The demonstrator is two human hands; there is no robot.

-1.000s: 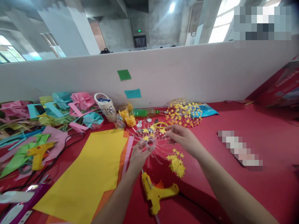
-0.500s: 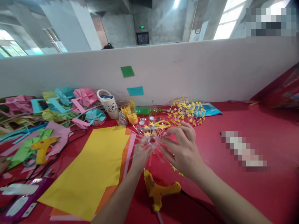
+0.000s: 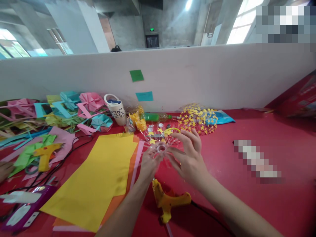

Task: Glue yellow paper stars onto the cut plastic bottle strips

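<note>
The left hand has its grip closed around the near left edge of a clear plastic piece, beside the round ring at its middle. The piece is held above the counter, with thin strips spreading out and a few yellow stars beyond the ring. To its right, the right hand has curved, parted fingers among the strips; whether its grip pinches one, I cannot tell.

Across the red counter from the left lie another person's hand at the edge, a purple device, a glue gun, folded paper flowers and yellow paper. Then come a white cup, a green bottle, a second glue gun just below the hands, a star-covered cluster and a blue packet.

Behind stands a white partition bearing green and blue notes. Beyond it are grey pillars, a dark door under a green sign, and bright windows.
</note>
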